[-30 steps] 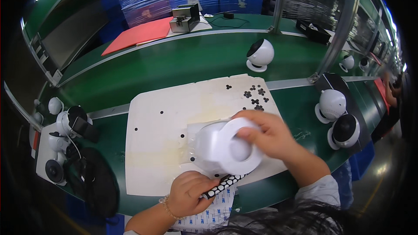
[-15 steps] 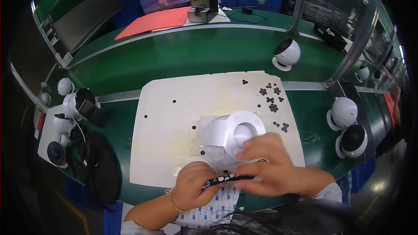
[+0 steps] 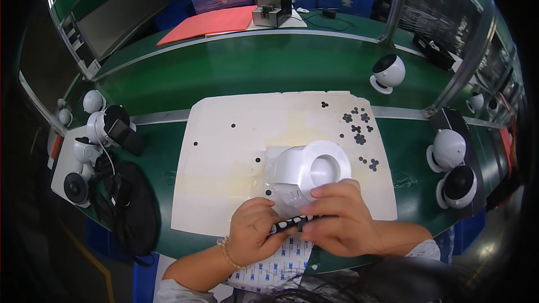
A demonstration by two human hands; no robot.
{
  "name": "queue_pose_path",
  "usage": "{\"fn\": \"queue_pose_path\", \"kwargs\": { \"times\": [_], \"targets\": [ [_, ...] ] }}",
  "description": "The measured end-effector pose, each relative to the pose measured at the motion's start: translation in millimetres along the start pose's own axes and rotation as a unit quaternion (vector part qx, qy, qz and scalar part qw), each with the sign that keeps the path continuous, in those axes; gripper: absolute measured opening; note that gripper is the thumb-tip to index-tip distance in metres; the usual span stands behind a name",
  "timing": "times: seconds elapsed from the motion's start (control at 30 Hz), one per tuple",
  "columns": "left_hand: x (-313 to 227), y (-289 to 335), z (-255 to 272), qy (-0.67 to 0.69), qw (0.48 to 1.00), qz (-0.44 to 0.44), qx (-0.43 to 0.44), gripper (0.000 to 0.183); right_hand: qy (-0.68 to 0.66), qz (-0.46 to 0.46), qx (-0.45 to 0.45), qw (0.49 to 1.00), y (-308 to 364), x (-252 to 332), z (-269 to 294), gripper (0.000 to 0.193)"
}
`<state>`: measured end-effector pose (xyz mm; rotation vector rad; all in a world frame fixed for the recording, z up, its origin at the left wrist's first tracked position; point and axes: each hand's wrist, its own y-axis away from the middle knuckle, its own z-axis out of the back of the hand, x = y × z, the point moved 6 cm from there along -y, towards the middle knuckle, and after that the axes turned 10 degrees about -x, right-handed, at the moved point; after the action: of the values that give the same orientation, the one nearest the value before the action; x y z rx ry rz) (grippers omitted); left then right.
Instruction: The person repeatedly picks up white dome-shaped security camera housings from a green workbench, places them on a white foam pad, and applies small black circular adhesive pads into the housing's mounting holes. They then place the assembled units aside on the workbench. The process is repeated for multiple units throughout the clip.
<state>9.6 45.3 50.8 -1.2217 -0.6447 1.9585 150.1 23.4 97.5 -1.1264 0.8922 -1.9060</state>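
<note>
My left hand (image 3: 251,229) is closed on a narrow black strip with white rounded spots (image 3: 285,225), held low over the near edge of a whitish board. From the other side my right hand (image 3: 345,223) pinches the strip's right end, its fingers bent and partly blurred. Just beyond the hands, a glossy white plastic housing (image 3: 288,164) with a round ring opening lies on the board, its near side partly hidden by my right fingers. Small black round pads are scattered near it, one pad (image 3: 268,192) close to its left side.
Clusters of black pads (image 3: 360,139) lie on the board (image 3: 216,185) at right. White-and-black ball-shaped devices (image 3: 388,72) stand behind and at both sides. A black pouch (image 3: 140,207) with cables sits left. Printed backing paper (image 3: 275,269) lies below my hands. A metal rail crosses behind.
The view has shifted slightly. My right hand has come down and closed in on the strip's right end; my left hand keeps its hold.
</note>
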Motion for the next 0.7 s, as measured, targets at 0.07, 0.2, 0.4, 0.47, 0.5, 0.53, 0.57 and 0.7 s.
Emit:
{"fn": "queue_pose_path", "kwargs": {
  "times": [0.07,0.2,0.4,0.47,0.5,0.53,0.57,0.7],
  "targets": [
    [-3.3,0.5,1.1,-0.010,1.000,-0.013,-0.006,0.022,0.004,-0.032,0.050,0.998,0.6,-4.2,-7.8,0.025],
    [-1.2,-0.8,0.1,-0.005,0.999,-0.016,0.027,0.019,0.051,0.046,0.122,0.990,3.5,2.5,-10.7,0.017],
    [-0.6,0.0,-0.7,-0.017,1.000,-0.004,0.021,0.019,-0.008,0.185,0.036,0.982,14.8,13.7,3.8,0.015],
    [5.4,2.4,1.6,-0.011,1.000,0.005,0.005,0.019,-0.021,0.104,-0.006,0.994,11.7,1.5,6.0,0.016],
    [7.0,2.1,2.0,-0.006,1.000,0.007,-0.003,0.019,-0.022,0.074,-0.008,0.997,9.9,-1.8,6.3,0.016],
    [4.0,0.4,1.1,-0.008,1.000,0.003,0.008,0.019,-0.024,0.044,-0.010,0.999,8.4,-5.0,5.9,0.017],
    [-1.1,-2.2,0.9,-0.010,1.000,0.000,0.019,0.019,-0.022,0.024,0.007,0.999,6.2,-5.5,2.2,0.017],
    [-1.1,0.3,0.7,-0.019,0.999,-0.017,0.030,0.018,0.037,0.079,0.069,0.994,2.3,3.5,-8.7,0.020]
  ]
}}
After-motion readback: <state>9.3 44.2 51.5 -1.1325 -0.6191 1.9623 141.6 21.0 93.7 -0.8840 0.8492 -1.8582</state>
